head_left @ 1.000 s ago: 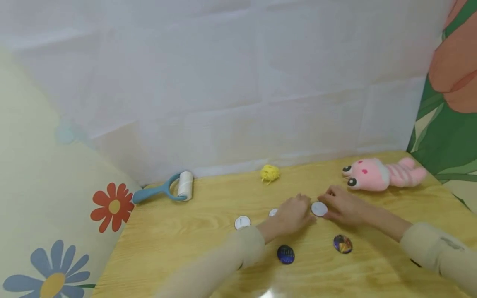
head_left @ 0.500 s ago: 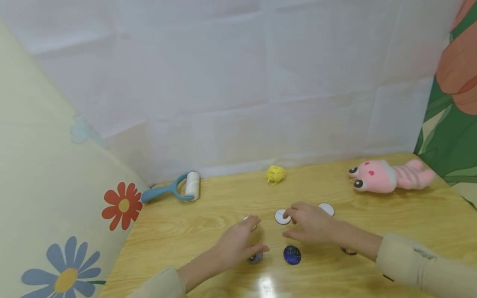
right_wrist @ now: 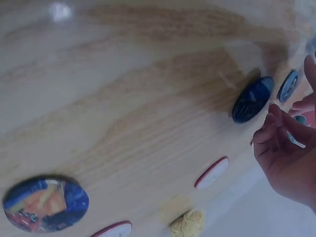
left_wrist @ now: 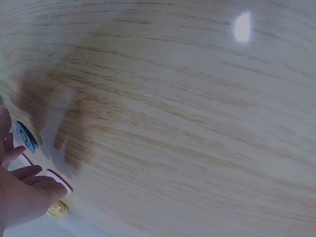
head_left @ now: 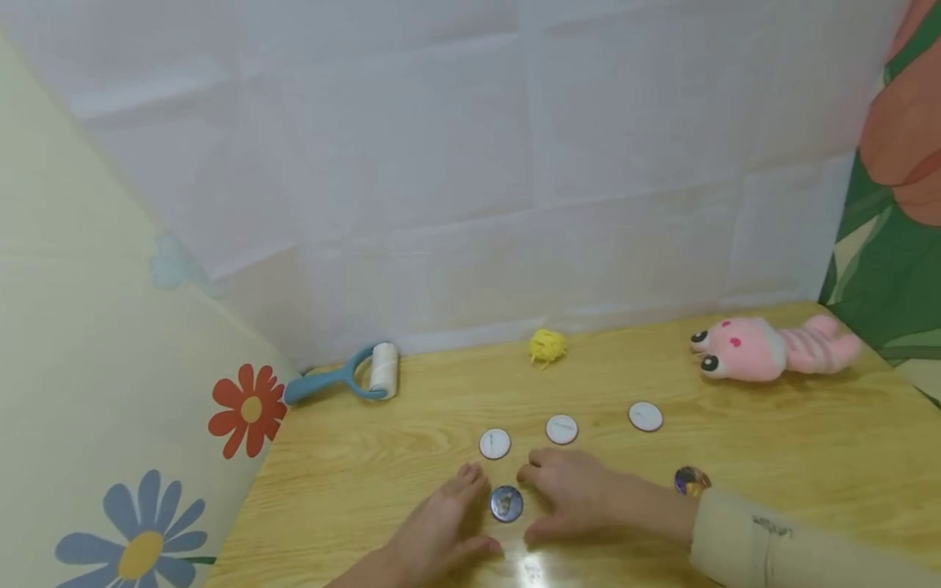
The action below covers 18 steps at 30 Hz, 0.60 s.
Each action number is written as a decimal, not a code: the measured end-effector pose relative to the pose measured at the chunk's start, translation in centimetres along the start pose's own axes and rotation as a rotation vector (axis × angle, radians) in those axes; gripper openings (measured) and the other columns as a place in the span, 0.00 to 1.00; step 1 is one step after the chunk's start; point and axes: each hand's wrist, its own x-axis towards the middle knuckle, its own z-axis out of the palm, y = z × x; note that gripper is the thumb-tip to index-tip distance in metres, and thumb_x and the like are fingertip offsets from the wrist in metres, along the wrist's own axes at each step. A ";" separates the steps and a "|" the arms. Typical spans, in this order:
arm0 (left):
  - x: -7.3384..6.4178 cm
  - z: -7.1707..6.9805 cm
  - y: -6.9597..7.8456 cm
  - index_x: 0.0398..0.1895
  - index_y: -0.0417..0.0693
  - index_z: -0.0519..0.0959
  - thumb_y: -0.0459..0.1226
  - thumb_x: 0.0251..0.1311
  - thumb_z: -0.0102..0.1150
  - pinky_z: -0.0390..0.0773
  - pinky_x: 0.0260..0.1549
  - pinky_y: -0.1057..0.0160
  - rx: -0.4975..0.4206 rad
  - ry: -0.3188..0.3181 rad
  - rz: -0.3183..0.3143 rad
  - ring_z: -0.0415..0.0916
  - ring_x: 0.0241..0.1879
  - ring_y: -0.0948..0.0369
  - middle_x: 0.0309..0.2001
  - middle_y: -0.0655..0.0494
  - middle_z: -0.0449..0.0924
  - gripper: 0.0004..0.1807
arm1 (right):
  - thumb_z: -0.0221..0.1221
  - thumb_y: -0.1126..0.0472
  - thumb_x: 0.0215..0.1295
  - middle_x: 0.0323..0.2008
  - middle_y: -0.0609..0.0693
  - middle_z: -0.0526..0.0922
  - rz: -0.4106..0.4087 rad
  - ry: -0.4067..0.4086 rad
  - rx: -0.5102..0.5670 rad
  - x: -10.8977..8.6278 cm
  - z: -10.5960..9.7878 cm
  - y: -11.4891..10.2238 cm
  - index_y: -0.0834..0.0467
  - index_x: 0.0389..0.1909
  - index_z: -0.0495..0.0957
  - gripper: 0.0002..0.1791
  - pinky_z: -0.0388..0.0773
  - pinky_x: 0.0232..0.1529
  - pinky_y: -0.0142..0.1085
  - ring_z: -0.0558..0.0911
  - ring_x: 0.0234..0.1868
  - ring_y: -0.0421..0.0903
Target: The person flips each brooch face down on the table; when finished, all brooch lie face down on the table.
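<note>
My left hand (head_left: 444,518), fingers extended, is just left of a grey-blue button badge (head_left: 506,504) on the table. On the badge's other side is my right hand (head_left: 581,496), fingers loosely bent, holding nothing. It hides a dark blue badge (right_wrist: 253,100) from the head view; the right wrist view shows that badge on the wood beside the fingers. Behind the hands, three badges lie with white backs up: a left one (head_left: 495,443), a middle one (head_left: 562,429) and a right one (head_left: 645,416). An orange-and-blue badge (head_left: 692,481) is partly covered by the right sleeve.
At the back left of the wooden table (head_left: 353,457) lies a blue-handled lint roller (head_left: 341,380). A yellow ball of strands (head_left: 547,347) sits at the back middle, and a pink plush toy (head_left: 772,349) at the back right. A white sheet (head_left: 441,163) hangs behind.
Both hands have left the right white-backed badge and moved leftward and nearer the person. They now flank the grey-blue badge. The right hand has come over the dark blue badge.
</note>
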 end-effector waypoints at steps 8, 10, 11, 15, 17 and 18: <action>0.5 0.8 0.6 0.56 0.32 0.76 0.51 0.51 0.70 0.68 0.58 0.43 0.043 0.036 0.044 0.66 0.63 0.39 0.61 0.30 0.70 0.37 | 0.66 0.36 0.52 0.37 0.43 0.72 -0.035 0.024 -0.041 0.0 1.0 -0.3 0.53 0.51 0.77 0.32 0.75 0.35 0.31 0.72 0.35 0.36; 0.7 1.2 0.7 0.54 0.32 0.77 0.49 0.51 0.71 0.69 0.58 0.43 0.036 0.048 0.051 0.67 0.62 0.39 0.60 0.30 0.71 0.34 | 0.66 0.35 0.52 0.36 0.43 0.71 -0.043 0.043 -0.065 0.0 1.1 -0.4 0.54 0.50 0.77 0.32 0.75 0.34 0.30 0.71 0.34 0.35; 0.9 1.3 0.8 0.52 0.32 0.78 0.48 0.52 0.71 0.69 0.58 0.43 0.034 0.055 0.056 0.67 0.62 0.39 0.60 0.31 0.71 0.32 | 0.66 0.35 0.52 0.36 0.43 0.71 -0.044 0.052 -0.072 0.1 1.2 -0.5 0.54 0.50 0.77 0.32 0.74 0.33 0.30 0.71 0.34 0.35; 1.3 1.8 0.9 0.51 0.33 0.79 0.45 0.54 0.70 0.69 0.58 0.44 0.029 0.078 0.074 0.68 0.61 0.39 0.59 0.31 0.72 0.28 | 0.68 0.38 0.51 0.35 0.42 0.69 -0.050 0.088 -0.066 0.3 1.7 -0.6 0.53 0.48 0.78 0.30 0.72 0.30 0.28 0.69 0.33 0.34; 1.4 1.8 0.9 0.51 0.33 0.79 0.44 0.54 0.70 0.70 0.57 0.44 0.033 0.083 0.079 0.69 0.60 0.40 0.59 0.32 0.73 0.27 | 0.69 0.40 0.51 0.34 0.41 0.68 -0.058 0.108 -0.048 0.4 1.9 -0.7 0.52 0.47 0.78 0.28 0.71 0.29 0.27 0.68 0.32 0.34; 1.4 1.8 0.9 0.51 0.33 0.79 0.43 0.54 0.70 0.70 0.57 0.45 0.033 0.085 0.079 0.69 0.60 0.40 0.59 0.32 0.73 0.26 | 0.69 0.41 0.51 0.34 0.41 0.68 -0.063 0.118 -0.042 0.4 2.0 -0.7 0.52 0.47 0.78 0.27 0.71 0.29 0.27 0.68 0.32 0.34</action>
